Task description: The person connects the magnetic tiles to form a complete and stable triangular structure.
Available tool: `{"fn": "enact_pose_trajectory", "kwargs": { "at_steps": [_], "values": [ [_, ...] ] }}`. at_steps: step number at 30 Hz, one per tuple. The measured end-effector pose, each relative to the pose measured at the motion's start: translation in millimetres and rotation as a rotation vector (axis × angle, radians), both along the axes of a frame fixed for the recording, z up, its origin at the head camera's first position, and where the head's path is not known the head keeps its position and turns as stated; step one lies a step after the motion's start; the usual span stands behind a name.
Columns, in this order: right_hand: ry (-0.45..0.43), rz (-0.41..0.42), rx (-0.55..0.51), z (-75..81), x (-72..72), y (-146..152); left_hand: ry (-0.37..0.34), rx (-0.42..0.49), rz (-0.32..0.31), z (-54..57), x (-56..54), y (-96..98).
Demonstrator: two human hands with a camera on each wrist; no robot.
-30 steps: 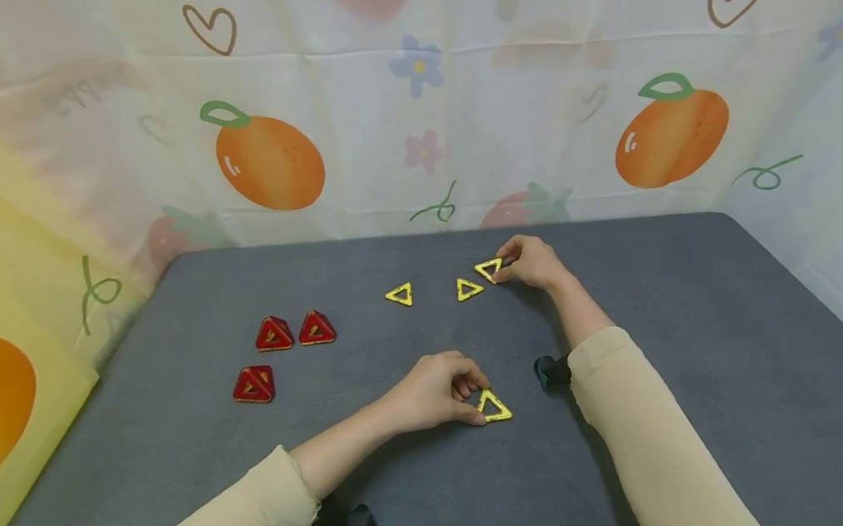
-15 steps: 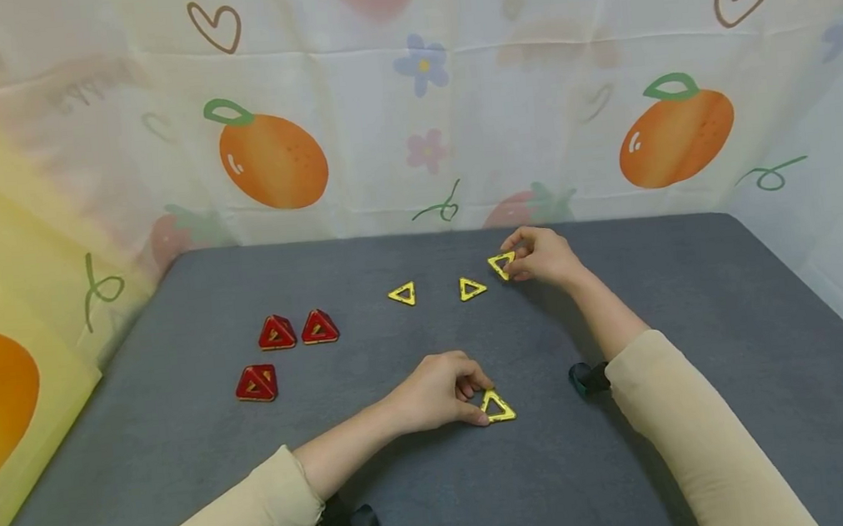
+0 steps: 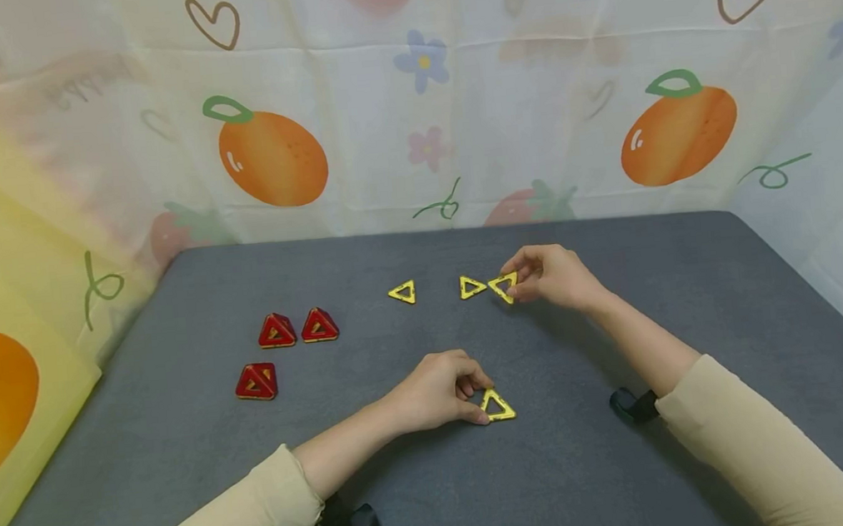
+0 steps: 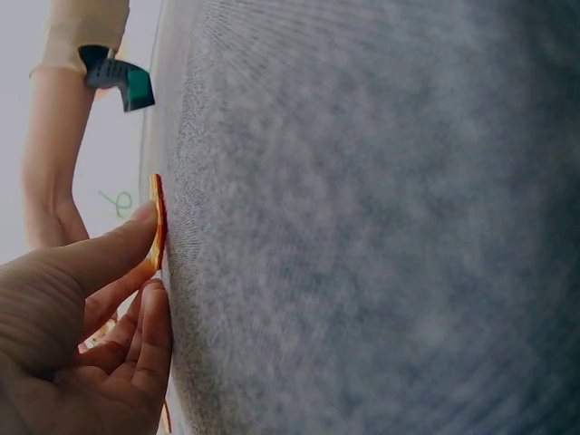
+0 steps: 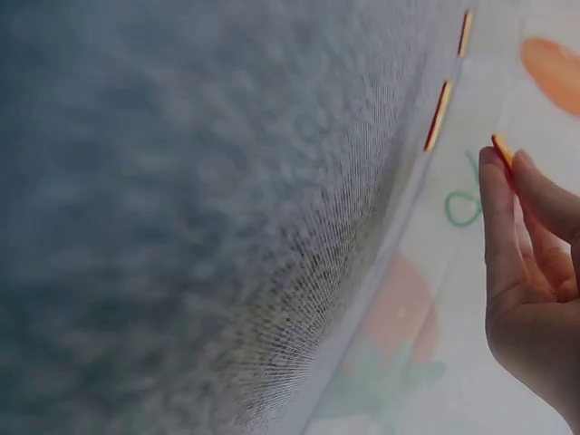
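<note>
My right hand (image 3: pixel 552 277) pinches a yellow triangle frame (image 3: pixel 504 286), lifted slightly off the grey table (image 3: pixel 412 498) beside a second yellow triangle (image 3: pixel 471 286); in the right wrist view its edge (image 5: pixel 501 149) shows between finger and thumb. A third yellow triangle (image 3: pixel 402 292) lies further left. My left hand (image 3: pixel 436 391) grips the near yellow triangle (image 3: pixel 496 405), which lies flat on the table; the left wrist view shows its edge (image 4: pixel 158 222) under my fingertips (image 4: pixel 136 237).
Three red triangular pyramids (image 3: pixel 275 331) (image 3: pixel 317 325) (image 3: pixel 255 382) stand at the left of the table. A fruit-printed cloth (image 3: pixel 407 97) walls the back and sides. Wrist-camera straps (image 3: pixel 633 405) (image 3: pixel 348 524) sit on both forearms.
My right hand has lifted the far yellow triangle and drawn it nearer, beside the middle one. The right forearm swung to the right. My left hand and its triangle stayed put.
</note>
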State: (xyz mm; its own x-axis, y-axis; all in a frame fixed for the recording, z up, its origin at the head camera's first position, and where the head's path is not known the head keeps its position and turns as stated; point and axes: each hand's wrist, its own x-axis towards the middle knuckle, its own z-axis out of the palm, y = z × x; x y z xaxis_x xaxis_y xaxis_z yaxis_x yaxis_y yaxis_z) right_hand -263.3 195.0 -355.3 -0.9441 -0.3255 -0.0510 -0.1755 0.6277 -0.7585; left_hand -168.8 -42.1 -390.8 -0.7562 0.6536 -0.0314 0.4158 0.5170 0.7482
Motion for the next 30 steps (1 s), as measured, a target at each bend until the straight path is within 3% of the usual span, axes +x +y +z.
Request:
{"fn": "enact_pose_trajectory", "kwargs": {
  "at_steps": [5, 13, 20, 30],
  "values": [
    [-0.015, 0.102, 0.041, 2.2, 17.7, -2, -0.002, -0.002, 0.001, 0.4, 0.0, -0.7],
    [-0.119, 0.264, 0.066, 3.5, 47.4, -6, 0.025, -0.009, -0.002, 1.9, 0.6, -1.0],
    [-0.134, 0.285, 0.097, 1.3, 67.6, -6, 0.046, -0.024, 0.001, 2.1, 0.9, -1.2],
    [-0.083, 0.300, 0.112, -5.0, 83.1, -4, 0.054, -0.042, -0.003, 2.2, 1.8, 1.9]
  ]
}}
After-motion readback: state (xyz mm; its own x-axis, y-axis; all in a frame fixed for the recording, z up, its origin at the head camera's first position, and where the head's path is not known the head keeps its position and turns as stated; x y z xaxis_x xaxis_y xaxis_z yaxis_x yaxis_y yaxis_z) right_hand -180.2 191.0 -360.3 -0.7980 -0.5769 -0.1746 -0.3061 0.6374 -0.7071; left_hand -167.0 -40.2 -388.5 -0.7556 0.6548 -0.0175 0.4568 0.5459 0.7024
